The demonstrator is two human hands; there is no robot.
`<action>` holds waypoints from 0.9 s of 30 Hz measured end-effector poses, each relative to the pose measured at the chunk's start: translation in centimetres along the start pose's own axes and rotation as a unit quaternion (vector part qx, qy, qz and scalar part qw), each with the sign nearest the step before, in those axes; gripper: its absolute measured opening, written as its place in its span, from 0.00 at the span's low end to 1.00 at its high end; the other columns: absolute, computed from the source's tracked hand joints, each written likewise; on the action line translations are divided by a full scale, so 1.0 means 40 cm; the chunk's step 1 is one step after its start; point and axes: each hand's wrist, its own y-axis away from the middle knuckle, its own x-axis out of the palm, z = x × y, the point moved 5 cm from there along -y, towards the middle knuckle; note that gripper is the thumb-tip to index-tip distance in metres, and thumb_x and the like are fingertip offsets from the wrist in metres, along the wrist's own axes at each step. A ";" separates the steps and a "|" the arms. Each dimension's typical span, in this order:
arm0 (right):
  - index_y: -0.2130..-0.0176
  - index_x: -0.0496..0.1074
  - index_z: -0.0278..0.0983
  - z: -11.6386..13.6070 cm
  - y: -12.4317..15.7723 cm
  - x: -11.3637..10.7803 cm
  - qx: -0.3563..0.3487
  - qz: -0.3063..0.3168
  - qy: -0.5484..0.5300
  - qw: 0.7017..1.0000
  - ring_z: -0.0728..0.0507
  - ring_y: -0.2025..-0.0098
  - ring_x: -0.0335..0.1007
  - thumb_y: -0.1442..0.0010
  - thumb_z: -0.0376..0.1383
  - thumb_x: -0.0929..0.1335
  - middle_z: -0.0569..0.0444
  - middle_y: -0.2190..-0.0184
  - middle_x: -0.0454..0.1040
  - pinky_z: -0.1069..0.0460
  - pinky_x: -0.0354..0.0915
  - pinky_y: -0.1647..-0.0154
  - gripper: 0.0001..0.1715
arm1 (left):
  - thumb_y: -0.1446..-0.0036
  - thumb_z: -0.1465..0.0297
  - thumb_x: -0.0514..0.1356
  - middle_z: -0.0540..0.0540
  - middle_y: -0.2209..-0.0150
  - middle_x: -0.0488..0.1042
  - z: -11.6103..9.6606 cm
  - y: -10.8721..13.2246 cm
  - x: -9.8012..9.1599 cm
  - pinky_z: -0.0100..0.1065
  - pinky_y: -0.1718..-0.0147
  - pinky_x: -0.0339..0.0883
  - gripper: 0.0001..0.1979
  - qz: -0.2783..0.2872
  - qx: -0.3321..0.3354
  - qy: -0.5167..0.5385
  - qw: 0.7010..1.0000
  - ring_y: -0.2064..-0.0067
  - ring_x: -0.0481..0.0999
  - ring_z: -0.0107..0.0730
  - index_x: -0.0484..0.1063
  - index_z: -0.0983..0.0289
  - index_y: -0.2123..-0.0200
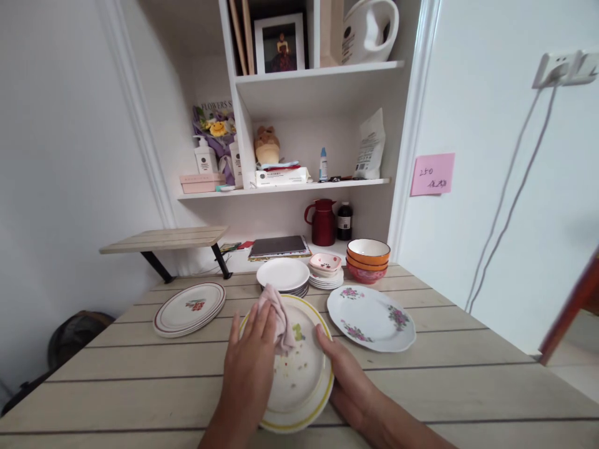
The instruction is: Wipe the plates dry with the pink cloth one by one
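A white plate [299, 393] with a yellow rim is tilted up off the wooden table in front of me. Green leaf-like decoration and several small specks show on its face. My right hand [350, 380] grips the plate's right edge, thumb on top and the other fingers underneath. Against the upper left of the plate, my left hand [253, 349] presses a pale pink cloth [281, 327], its fingers laid over the cloth. Just to the right lies a large white oval platter [374, 318] with pink flowers. Behind the plate sits a stack of white plates [283, 274].
Stacked red-rimmed plates [189, 308] lie at the left. Small pink-patterned bowls [325, 263] and orange bowls [368, 252] stand at the back right, near a red jug [322, 222] and a dark bottle [344, 221]. A raised wooden stand [166, 238] occupies the back left.
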 end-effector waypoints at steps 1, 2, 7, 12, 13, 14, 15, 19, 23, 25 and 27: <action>0.46 0.68 0.28 0.001 -0.003 -0.005 0.001 -0.006 -0.008 1.000 0.36 0.49 0.71 0.40 0.48 0.65 0.38 0.53 0.76 0.40 0.60 0.43 0.31 | 0.42 0.81 0.48 0.60 0.40 0.65 0.011 0.010 0.004 0.54 0.42 0.56 0.24 0.001 -0.003 -0.011 1.000 0.40 0.64 0.43 0.64 0.65 0.43; 0.46 0.68 0.29 0.002 -0.005 -0.010 0.002 -0.014 -0.016 1.000 0.36 0.48 0.71 0.40 0.47 0.66 0.39 0.53 0.76 0.40 0.60 0.43 0.31 | 0.43 0.82 0.48 0.60 0.41 0.66 0.020 0.023 0.007 0.53 0.43 0.57 0.25 0.001 -0.001 -0.019 1.000 0.40 0.65 0.43 0.65 0.66 0.44; 0.46 0.68 0.30 0.006 -0.019 -0.032 0.005 -0.045 -0.046 0.998 0.38 0.48 0.71 0.40 0.48 0.65 0.41 0.53 0.76 0.41 0.60 0.42 0.31 | 0.45 0.81 0.49 0.61 0.45 0.71 -0.005 0.099 0.007 0.40 0.49 0.67 0.23 -0.076 0.065 -0.025 0.995 0.45 0.71 0.40 0.66 0.69 0.46; 0.48 0.70 0.30 0.006 -0.009 -0.023 0.003 -0.042 -0.020 0.999 0.37 0.49 0.72 0.42 0.50 0.67 0.41 0.54 0.77 0.41 0.60 0.43 0.31 | 0.46 0.81 0.48 0.57 0.43 0.70 -0.094 0.130 0.003 0.38 0.51 0.68 0.27 -0.086 0.131 0.040 0.987 0.43 0.68 0.38 0.62 0.66 0.42; 0.49 0.71 0.30 0.004 -0.004 -0.018 0.008 -0.037 -0.013 0.999 0.37 0.50 0.72 0.42 0.50 0.67 0.40 0.55 0.78 0.42 0.61 0.43 0.31 | 0.47 0.81 0.49 0.56 0.42 0.69 -0.109 0.127 0.000 0.39 0.51 0.68 0.28 -0.081 0.141 0.048 0.986 0.42 0.67 0.38 0.62 0.65 0.42; 0.50 0.71 0.29 0.002 0.000 -0.013 0.012 -0.029 -0.005 1.000 0.36 0.50 0.73 0.42 0.50 0.67 0.40 0.55 0.78 0.42 0.61 0.43 0.31 | 0.47 0.81 0.50 0.55 0.42 0.69 -0.121 0.121 -0.004 0.39 0.50 0.68 0.28 -0.076 0.148 0.055 0.984 0.42 0.67 0.38 0.62 0.65 0.42; 0.50 0.72 0.29 0.001 0.004 -0.008 0.015 -0.019 0.002 1.000 0.37 0.51 0.73 0.42 0.50 0.67 0.39 0.55 0.78 0.42 0.61 0.43 0.31 | 0.47 0.80 0.50 0.54 0.41 0.68 -0.129 0.114 -0.009 0.40 0.49 0.67 0.28 -0.070 0.153 0.064 0.984 0.41 0.66 0.38 0.62 0.65 0.42; 0.48 0.71 0.30 0.001 0.011 0.006 0.006 0.008 0.024 1.000 0.38 0.49 0.72 0.41 0.48 0.67 0.40 0.53 0.76 0.43 0.60 0.43 0.29 | 0.44 0.74 0.52 0.50 0.38 0.62 -0.129 0.073 -0.026 0.45 0.43 0.60 0.26 -0.019 0.150 0.099 0.984 0.37 0.60 0.39 0.61 0.61 0.40; 0.46 0.68 0.31 0.002 0.009 0.009 -0.008 0.005 0.029 1.000 0.37 0.49 0.72 0.41 0.47 0.67 0.41 0.51 0.75 0.42 0.60 0.43 0.30 | 0.42 0.78 0.49 0.49 0.36 0.59 -0.102 0.026 -0.022 0.52 0.39 0.52 0.28 0.021 0.091 0.094 0.991 0.36 0.58 0.38 0.58 0.58 0.38; 0.45 0.68 0.31 0.002 0.007 0.007 -0.016 -0.001 0.026 1.000 0.37 0.50 0.72 0.41 0.46 0.67 0.41 0.52 0.76 0.42 0.60 0.43 0.30 | 0.42 0.79 0.47 0.50 0.36 0.58 -0.084 0.006 -0.017 0.54 0.39 0.50 0.28 0.025 0.058 0.082 0.995 0.35 0.57 0.38 0.57 0.59 0.38; 0.45 0.67 0.30 0.002 0.004 0.002 -0.012 -0.002 0.014 1.000 0.36 0.49 0.72 0.41 0.47 0.67 0.40 0.52 0.76 0.41 0.60 0.43 0.31 | 0.41 0.80 0.46 0.53 0.36 0.59 -0.060 -0.006 -0.013 0.54 0.39 0.51 0.28 0.024 0.029 0.064 0.997 0.35 0.57 0.38 0.58 0.60 0.38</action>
